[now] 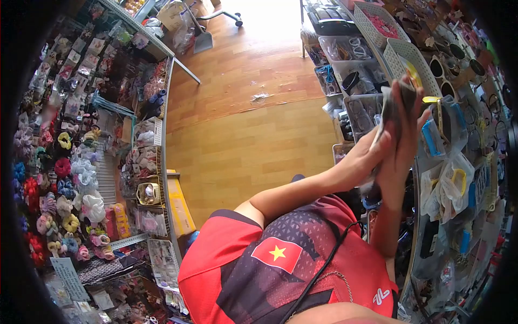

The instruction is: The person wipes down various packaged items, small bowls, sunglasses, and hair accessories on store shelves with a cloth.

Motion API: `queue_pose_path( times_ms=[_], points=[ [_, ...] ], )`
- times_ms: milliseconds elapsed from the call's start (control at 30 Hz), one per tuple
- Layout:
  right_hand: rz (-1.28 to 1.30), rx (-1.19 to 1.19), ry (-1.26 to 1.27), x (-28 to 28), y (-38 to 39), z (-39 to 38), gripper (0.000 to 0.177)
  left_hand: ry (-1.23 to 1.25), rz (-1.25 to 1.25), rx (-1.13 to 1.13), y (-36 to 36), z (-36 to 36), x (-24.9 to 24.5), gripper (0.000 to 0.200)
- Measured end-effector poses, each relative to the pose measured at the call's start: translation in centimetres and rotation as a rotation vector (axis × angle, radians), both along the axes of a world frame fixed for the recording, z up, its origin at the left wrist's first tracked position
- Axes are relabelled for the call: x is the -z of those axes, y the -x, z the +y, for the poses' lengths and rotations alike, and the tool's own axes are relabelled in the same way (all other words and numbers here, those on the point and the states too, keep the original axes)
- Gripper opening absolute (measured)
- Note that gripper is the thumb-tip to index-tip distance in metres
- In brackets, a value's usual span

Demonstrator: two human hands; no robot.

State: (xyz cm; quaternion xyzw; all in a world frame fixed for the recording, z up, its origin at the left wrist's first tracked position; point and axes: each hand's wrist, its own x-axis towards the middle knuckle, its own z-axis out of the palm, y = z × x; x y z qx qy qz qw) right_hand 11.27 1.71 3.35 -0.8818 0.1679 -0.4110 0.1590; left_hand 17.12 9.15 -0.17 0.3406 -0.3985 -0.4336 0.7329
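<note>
My left hand point(380, 141) and my right hand point(404, 146) are raised together at the right, in front of the shelves. Their palms face each other, with a dark, greyish flat thing point(389, 110) pressed between them. Motion blur and the fingers hide what kind of thing it is. Both hands appear closed on it, fingers pointing up and away from me. Just beyond the hands are a white perforated basket point(426, 75) and sunglasses point(436, 69) on a rack. Close to my right hand hang clear plastic packets with blue parts point(431, 137).
Clear bins of glasses point(360, 110) line the right-hand shelf. Hair scrunchies point(93, 207) and small packets cover the left rack. A yellow box point(179, 205) stands at its foot. Between the racks runs a wooden floor point(248, 151), with a dustpan point(203, 42) at the far end.
</note>
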Motion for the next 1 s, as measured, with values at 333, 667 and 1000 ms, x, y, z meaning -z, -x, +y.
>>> queue_pose_path(
  times_ms=[333,667,1000],
  points=[
    [-0.266,0.135,-0.975,5.1,2.3,-6.1,0.041,-0.065,0.141,-0.122,-1.8,1.4,-0.7,0.04],
    [-0.373,-0.013,-1.127,6.3,2.3,1.2,0.051,0.032,-0.031,-0.251,-1.4,-2.0,2.0,0.069],
    [-0.105,0.063,-0.38,0.2,-0.1,-1.6,0.038,-0.003,0.08,0.096,2.0,0.6,1.6,0.076]
  ],
)
